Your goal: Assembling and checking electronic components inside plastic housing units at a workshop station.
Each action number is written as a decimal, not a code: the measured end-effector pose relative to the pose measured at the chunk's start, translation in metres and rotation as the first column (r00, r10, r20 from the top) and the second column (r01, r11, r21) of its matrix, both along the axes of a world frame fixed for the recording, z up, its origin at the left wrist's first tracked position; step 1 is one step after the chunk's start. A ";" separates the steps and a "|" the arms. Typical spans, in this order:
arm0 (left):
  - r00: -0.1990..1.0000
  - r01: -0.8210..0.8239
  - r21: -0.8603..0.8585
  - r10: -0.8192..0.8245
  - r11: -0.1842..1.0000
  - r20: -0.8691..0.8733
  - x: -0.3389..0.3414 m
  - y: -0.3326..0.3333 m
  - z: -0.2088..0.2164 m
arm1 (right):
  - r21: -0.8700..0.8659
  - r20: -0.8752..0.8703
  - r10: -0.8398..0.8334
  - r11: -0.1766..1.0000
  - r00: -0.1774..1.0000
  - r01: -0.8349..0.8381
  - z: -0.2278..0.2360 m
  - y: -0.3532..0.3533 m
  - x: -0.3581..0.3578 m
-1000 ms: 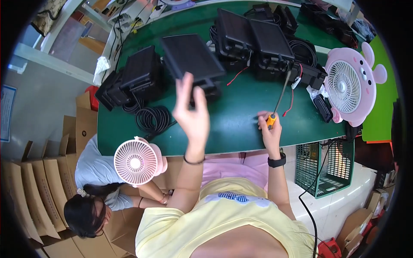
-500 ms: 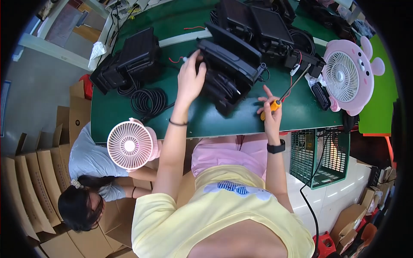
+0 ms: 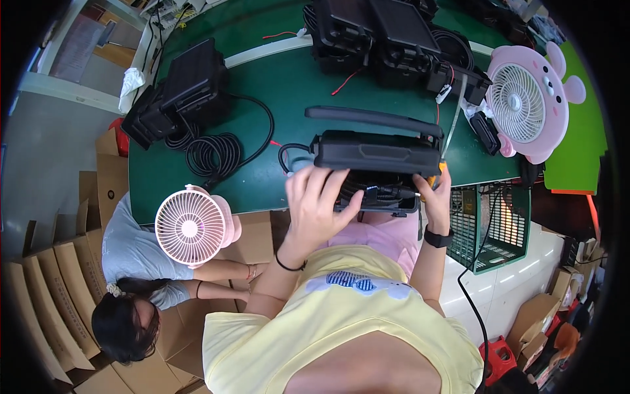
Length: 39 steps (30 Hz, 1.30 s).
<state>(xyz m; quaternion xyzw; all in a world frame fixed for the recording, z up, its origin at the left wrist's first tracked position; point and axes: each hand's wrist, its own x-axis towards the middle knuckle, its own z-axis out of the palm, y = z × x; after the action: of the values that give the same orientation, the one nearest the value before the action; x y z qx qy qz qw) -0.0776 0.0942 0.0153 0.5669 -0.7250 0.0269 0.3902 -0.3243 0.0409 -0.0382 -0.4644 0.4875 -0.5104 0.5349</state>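
At the near edge of a green bench (image 3: 275, 187), you handle an open black case (image 3: 377, 154), tipped so that its cable-filled inside faces you, its carrying handle on the far side. Your left hand (image 3: 321, 205) touches the case's left side, fingers bent and thumb spread before the opening; how firmly it grips, the view cannot tell. Your right hand (image 3: 436, 197) is closed around an orange-handled screwdriver (image 3: 443, 166), its shaft slanting up and away over the bench, while the thumb meets the case's right end. To the left lies a coiled black cable (image 3: 216, 161), near more black cases (image 3: 193, 75); others (image 3: 403, 36) stand grouped at the back. A small pink fan (image 3: 190, 228) is at the bench's near left edge, and a larger pink fan with animal ears (image 3: 514, 102) stands at the right. Below the bench, a green crate (image 3: 492, 256) is on the floor to your right; to your left, a person in a grey shirt (image 3: 138, 240) bends among cardboard boxes (image 3: 59, 289).
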 end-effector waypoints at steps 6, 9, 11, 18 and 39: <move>0.894 0.223 0.126 -0.151 0.967 -0.423 0.013 -0.047 0.008 | -0.085 0.075 0.002 0.996 0.997 0.004 -0.004 -0.006 0.015; 0.910 0.412 0.141 -0.398 0.900 -0.116 0.017 -0.050 0.027 | -0.067 0.164 0.003 0.998 0.986 0.008 -0.012 -0.007 0.014; 0.853 0.518 0.281 -0.511 0.808 -0.105 0.006 -0.040 0.022 | -0.064 0.215 0.009 0.998 0.977 0.004 -0.019 -0.008 0.013; 0.867 0.264 -0.190 -0.319 0.946 -0.384 0.022 -0.024 0.021 | 0.011 0.336 0.029 0.999 0.941 -0.035 -0.028 -0.002 0.011; 0.904 0.398 0.153 -0.359 0.904 -0.231 0.035 0.014 0.003 | 0.005 0.412 0.074 0.997 0.908 -0.083 -0.033 -0.010 0.008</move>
<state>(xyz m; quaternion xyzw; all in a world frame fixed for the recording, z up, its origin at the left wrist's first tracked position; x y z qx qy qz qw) -0.0423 0.1083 0.0185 0.4500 -0.7785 -0.1776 0.3999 -0.3162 0.0304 -0.0714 -0.3599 0.3508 -0.5693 0.6507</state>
